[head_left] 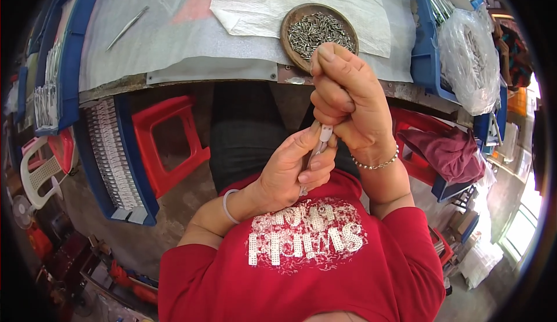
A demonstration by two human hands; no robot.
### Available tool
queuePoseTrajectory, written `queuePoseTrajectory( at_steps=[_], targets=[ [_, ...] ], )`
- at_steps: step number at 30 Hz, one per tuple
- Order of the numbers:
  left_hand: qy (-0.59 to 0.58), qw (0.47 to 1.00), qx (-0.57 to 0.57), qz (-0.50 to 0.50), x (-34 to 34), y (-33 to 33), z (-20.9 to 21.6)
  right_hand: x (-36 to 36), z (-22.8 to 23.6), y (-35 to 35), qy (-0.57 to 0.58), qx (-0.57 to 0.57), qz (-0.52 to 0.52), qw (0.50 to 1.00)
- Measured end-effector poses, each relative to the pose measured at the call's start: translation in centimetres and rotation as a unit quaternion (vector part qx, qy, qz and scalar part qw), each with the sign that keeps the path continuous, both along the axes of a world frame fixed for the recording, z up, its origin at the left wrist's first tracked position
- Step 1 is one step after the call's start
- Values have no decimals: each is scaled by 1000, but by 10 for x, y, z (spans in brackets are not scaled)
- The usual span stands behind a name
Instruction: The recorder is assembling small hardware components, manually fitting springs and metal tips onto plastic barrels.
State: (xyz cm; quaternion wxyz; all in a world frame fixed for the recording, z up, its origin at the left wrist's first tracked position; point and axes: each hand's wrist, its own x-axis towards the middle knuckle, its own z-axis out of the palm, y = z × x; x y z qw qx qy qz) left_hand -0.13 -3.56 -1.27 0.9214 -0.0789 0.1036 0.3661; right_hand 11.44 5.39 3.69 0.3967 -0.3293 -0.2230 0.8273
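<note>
My left hand [297, 165] is closed round a slim metal piece [326, 132] whose pale end, with small holes in it, sticks up between thumb and fingers. Just above it my right hand [355, 98] is closed, its thumb and forefinger pinched together. Whatever the pinch holds, if anything, is hidden. The heel of the right hand is close beside the metal piece; I cannot tell whether they touch. Past my right fingertips, a round brown bowl [286, 30] full of small metal pins [319, 31] stands near the table's front edge.
A white cloth [249, 2] covers part of the table [174, 69]; a slim pointed metal tool [127, 29] lies at its left. Blue trays [74, 43] of metal parts flank it. A plastic bag [469, 55] sits at right. Red stools [152, 153] stand below.
</note>
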Motion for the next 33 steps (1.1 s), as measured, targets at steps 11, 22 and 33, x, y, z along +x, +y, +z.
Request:
queuePoseTrajectory(
  at_steps=[11, 22, 33],
  targets=[
    [-68, 997, -22, 23, -2, 8, -6, -3, -5, 7, 73, -3, -46, 996],
    [-81, 997, 6, 4, -3, 10, -7, -6, 6, 17, -8, 6, 39, 999],
    [-86, 996, 12, 18, -3, 14, -5, -9, 7, 21, 0, 7, 31, 999]
  ],
)
